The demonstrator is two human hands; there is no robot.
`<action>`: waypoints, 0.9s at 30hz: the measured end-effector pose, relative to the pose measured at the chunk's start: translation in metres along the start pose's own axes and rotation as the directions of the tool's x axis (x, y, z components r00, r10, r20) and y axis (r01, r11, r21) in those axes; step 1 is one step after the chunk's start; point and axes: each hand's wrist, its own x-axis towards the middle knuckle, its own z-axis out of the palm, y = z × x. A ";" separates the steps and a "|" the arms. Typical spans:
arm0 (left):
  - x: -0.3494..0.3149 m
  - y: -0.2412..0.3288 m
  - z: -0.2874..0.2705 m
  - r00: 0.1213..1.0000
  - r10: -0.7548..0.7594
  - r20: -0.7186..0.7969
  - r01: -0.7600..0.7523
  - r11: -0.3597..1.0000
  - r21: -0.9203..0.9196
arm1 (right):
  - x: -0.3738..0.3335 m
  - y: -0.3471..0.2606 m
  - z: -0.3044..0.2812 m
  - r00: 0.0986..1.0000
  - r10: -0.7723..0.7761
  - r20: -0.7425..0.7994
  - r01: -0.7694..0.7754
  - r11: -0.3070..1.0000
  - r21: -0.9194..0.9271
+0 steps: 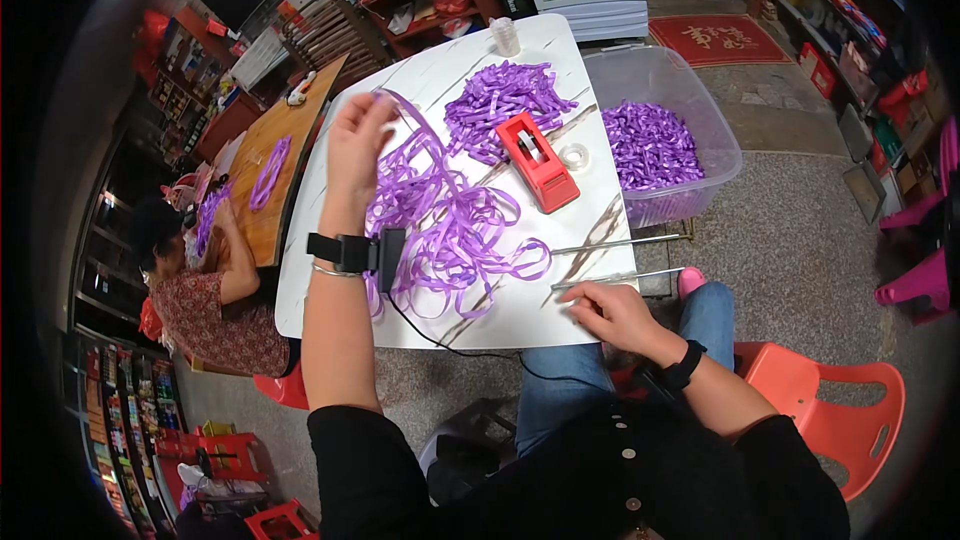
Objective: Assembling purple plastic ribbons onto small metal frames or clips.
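The left hand (358, 140), raised at centre frame, pinches the purple ribbon (450, 225) to draw it free of the tangle, while the right hand (610, 312), at lower right, closes on a metal rod (620, 278) to steady it.

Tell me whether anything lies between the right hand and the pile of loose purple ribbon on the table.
Nothing visible blocks it. The right hand rests at the table's near edge, beside two thin metal rods; bare tabletop separates it from the loose purple ribbon, which the raised left hand holds by one strand.
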 end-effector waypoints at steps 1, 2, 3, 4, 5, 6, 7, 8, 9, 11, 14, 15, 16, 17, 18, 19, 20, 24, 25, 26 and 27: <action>0.004 0.011 0.000 0.997 0.072 0.007 -0.071 0.993 -0.095 | 0.000 0.000 0.001 1.000 -0.002 -0.003 0.002 1.000 0.009; 0.006 0.023 0.005 0.991 0.133 -0.011 -0.133 0.982 -0.133 | 0.000 0.000 0.001 1.000 -0.001 -0.006 0.001 1.000 0.018; 0.006 0.035 0.008 0.981 0.192 -0.034 -0.195 0.966 -0.168 | 0.000 0.001 0.001 1.000 -0.002 -0.004 0.002 1.000 0.018; 0.006 0.045 0.012 0.958 0.282 -0.047 -0.285 0.940 -0.187 | 0.001 0.001 0.002 1.000 -0.006 -0.004 0.006 1.000 0.019; 0.008 0.053 0.019 0.933 0.359 -0.011 -0.353 0.911 -0.213 | 0.001 0.004 0.001 1.000 -0.002 -0.010 0.002 1.000 0.015; 0.005 0.063 0.024 0.928 0.373 0.003 -0.366 0.912 -0.188 | 0.001 0.004 0.001 1.000 -0.003 -0.008 0.004 1.000 0.016; 0.002 0.069 0.030 0.922 0.387 0.019 -0.379 0.911 -0.164 | 0.001 0.003 0.001 1.000 0.000 -0.004 0.000 1.000 0.027; 0.000 0.069 0.035 0.930 0.355 0.095 -0.344 0.933 -0.109 | 0.001 0.001 0.001 1.000 0.002 -0.001 -0.002 0.999 0.038; -0.003 0.069 0.040 0.933 0.317 0.169 -0.313 0.949 -0.050 | 0.001 0.001 0.001 1.000 -0.002 -0.001 0.002 0.999 0.039; -0.016 0.071 0.051 0.926 0.260 0.275 -0.245 0.966 -0.086 | 0.000 0.004 0.000 0.999 -0.040 -0.005 0.040 0.998 0.054; -0.045 0.084 0.063 0.928 0.129 0.350 -0.062 0.979 -0.195 | 0.001 0.000 -0.007 0.997 0.024 0.078 -0.044 0.964 0.262; -0.054 0.088 0.069 0.903 0.117 0.413 -0.040 0.981 -0.189 | 0.001 -0.001 -0.013 0.997 0.026 0.068 -0.042 0.965 0.260; -0.069 0.090 0.082 0.897 0.109 0.428 -0.042 0.985 -0.165 | -0.001 -0.002 -0.022 0.992 0.109 0.059 -0.124 0.891 0.437; -0.081 0.101 0.089 0.850 0.074 0.521 -0.048 0.997 -0.064 | -0.002 -0.004 -0.032 0.981 0.183 0.066 -0.186 0.779 0.599; -0.093 0.106 0.093 0.811 -0.038 0.584 0.067 0.997 -0.029 | -0.003 -0.008 -0.041 0.991 0.127 -0.049 -0.079 0.830 0.552; -0.102 0.108 0.097 0.763 -0.107 0.637 0.116 0.993 0.028 | -0.003 -0.017 -0.054 0.986 0.140 -0.089 -0.068 0.831 0.552; -0.110 0.110 0.104 0.721 -0.194 0.665 0.176 0.980 0.096 | -0.003 -0.034 -0.068 0.986 0.059 -0.154 0.036 0.837 0.547; -0.129 0.100 0.124 0.624 -0.330 0.708 0.245 0.943 0.224 | -0.008 -0.091 -0.098 0.988 -0.135 -0.073 0.150 0.743 0.652; -0.131 0.097 0.129 0.616 -0.326 0.717 0.242 0.945 0.221 | -0.010 -0.094 -0.102 0.988 -0.130 -0.083 0.153 0.747 0.647; -0.133 0.093 0.134 0.608 -0.345 0.715 0.220 0.939 0.266 | -0.013 -0.096 -0.105 0.993 -0.110 0.044 0.053 0.739 0.671; -0.134 0.090 0.137 0.602 -0.365 0.710 0.197 0.930 0.311 | -0.016 -0.097 -0.108 0.981 -0.093 0.172 -0.051 0.728 0.683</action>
